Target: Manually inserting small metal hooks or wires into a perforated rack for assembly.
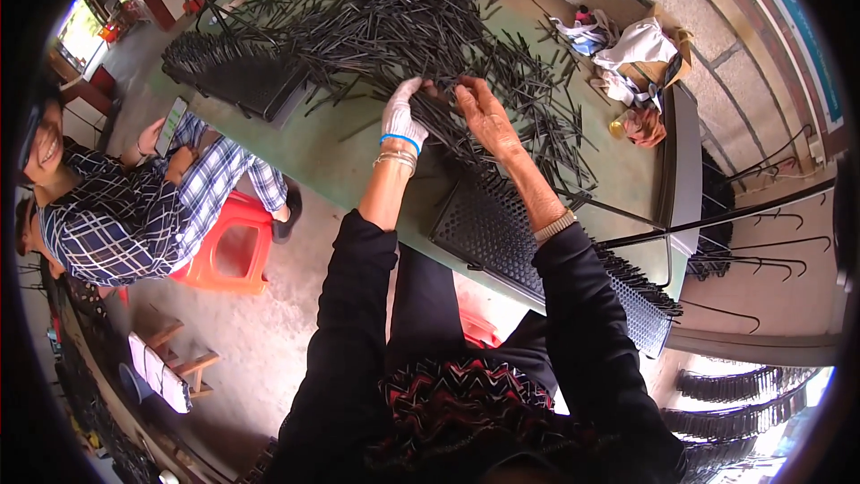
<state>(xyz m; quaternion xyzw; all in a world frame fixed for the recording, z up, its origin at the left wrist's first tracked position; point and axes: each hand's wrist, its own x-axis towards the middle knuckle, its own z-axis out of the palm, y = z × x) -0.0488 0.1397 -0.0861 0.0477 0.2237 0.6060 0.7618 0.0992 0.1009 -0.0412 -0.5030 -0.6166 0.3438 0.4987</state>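
Note:
A large loose pile of thin black sticks (394,9) covers much of the green table (349,181). At the pile's near side, my left hand (403,115), in a white knit glove with a blue cuff, is closed around a bunch of these sticks. My bare right hand (488,116) bends its fingers onto the same bunch from the right; the fingertips are partly hidden among the sticks. Below my right forearm lies a black board full of holes (488,220) at the table's near edge. Black sticks (640,282) stand upright in its right part.
Another board (269,94) bristling with sticks rests at the table's left. Cloths and a cardboard box (678,58) sit back right. Metal hooks and rods (761,260) project at the right. A person (116,188) with a phone sits left on a red stool (235,246).

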